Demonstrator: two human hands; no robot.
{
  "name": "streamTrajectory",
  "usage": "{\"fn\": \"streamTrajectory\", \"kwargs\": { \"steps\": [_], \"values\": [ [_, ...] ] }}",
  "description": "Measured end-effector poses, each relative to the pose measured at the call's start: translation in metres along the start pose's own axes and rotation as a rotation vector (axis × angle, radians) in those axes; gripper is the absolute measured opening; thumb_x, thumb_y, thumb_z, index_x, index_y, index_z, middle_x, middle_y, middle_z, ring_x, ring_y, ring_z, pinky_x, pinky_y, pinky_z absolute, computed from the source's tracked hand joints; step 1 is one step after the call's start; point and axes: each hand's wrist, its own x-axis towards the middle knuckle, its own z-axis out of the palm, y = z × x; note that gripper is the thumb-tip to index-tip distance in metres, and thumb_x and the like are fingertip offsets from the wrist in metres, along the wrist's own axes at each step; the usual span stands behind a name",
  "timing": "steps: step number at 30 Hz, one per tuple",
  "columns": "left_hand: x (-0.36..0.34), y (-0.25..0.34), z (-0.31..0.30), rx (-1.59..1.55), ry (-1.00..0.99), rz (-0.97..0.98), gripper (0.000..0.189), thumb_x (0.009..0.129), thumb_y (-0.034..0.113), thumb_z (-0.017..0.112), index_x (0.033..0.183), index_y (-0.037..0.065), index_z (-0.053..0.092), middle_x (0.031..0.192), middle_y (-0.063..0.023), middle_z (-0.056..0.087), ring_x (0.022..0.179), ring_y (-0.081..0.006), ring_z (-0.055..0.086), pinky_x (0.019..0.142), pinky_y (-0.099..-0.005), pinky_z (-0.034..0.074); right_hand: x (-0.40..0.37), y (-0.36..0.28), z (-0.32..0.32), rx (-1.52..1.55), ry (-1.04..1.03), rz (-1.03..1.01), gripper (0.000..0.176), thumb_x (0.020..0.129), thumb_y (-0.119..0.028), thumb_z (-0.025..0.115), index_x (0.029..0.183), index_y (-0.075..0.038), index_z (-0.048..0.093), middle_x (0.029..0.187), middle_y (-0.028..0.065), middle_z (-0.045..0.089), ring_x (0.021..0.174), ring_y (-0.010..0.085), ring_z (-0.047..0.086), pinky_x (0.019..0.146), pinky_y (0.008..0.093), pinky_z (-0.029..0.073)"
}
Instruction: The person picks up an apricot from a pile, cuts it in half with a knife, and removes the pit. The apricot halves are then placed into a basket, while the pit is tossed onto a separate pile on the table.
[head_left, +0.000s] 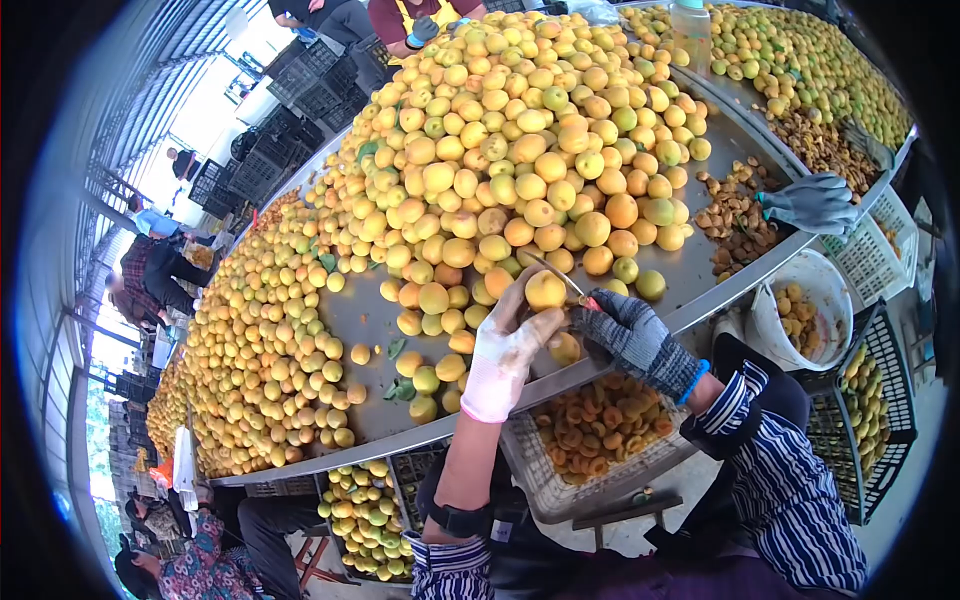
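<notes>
A whole yellow-orange apricot [546,291] is gripped by the fingers of my left hand [500,358], which wears a white and pink glove. My right hand [638,342], in a grey knit glove with a blue cuff, closes around the red handle of a small knife [562,275]. The thin blade slants up and leftward, overlapping the apricot's upper edge in this view. Both hands are over the near rim of a metal table [375,405], in front of a large heap of apricots [470,180].
Below the rim stands a pale crate [525,470] of apricot halves [605,430]. To the right are brown pits [740,215], a grey glove [812,203] on the edge and a white bucket [843,290]. A co-worker in a yellow apron [428,14] is across the heap.
</notes>
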Motion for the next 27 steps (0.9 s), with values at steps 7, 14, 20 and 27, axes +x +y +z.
{"fn": "streamTrajectory", "kwargs": {
  "steps": [7, 14, 20, 27],
  "values": [
    [0.002, -0.006, 0.002, -0.44, -0.15, -0.002, 0.048, 0.093, 0.016, 0.046, 0.135, -0.004, 0.033, 0.121, -0.0117, 0.052, 0.1, -0.0197, 0.057, 0.084, -0.0323, 0.047, 0.002, -0.002, -0.004, 0.121, 0.009, 0.04, 0.024, 0.092, -0.027, 0.056, 0.103, -0.006, 0.057, 0.067, -0.0034, 0.054, 0.055, 0.0055, 0.052, 0.047, 0.0189, 0.04],
    [0.001, -0.002, 0.006, -0.259, -0.11, 0.075, 0.048, 0.093, 0.016, 0.051, 0.134, -0.001, 0.036, 0.121, -0.0111, 0.05, 0.104, -0.0185, 0.055, 0.088, -0.0329, 0.046, 0.0, -0.009, -0.002, 0.108, 0.045, 0.036, 0.022, 0.092, -0.025, 0.056, 0.103, -0.006, 0.057, 0.067, -0.0033, 0.054, 0.054, 0.005, 0.051, 0.047, 0.0183, 0.039],
    [0.002, 0.002, 0.013, -0.062, -0.007, 0.114, 0.048, 0.085, 0.007, 0.057, 0.129, -0.001, 0.039, 0.119, -0.0111, 0.05, 0.104, -0.018, 0.055, 0.089, -0.0317, 0.046, 0.002, -0.001, -0.006, 0.124, 0.043, 0.044, 0.022, 0.09, -0.023, 0.059, 0.103, -0.005, 0.06, 0.075, -0.0029, 0.056, 0.06, 0.005, 0.051, 0.053, 0.0191, 0.042],
    [0.005, -0.009, 0.019, 0.337, 0.122, 0.415, 0.038, 0.08, -0.003, 0.057, 0.116, 0.001, 0.044, 0.112, -0.0121, 0.054, 0.095, -0.0187, 0.06, 0.084, -0.0281, 0.05, 0.0, -0.014, 0.001, 0.264, 0.102, 0.093, 0.021, 0.088, -0.021, 0.061, 0.104, -0.006, 0.06, 0.074, -0.0024, 0.057, 0.057, 0.005, 0.051, 0.048, 0.0183, 0.041]
  ]
}}
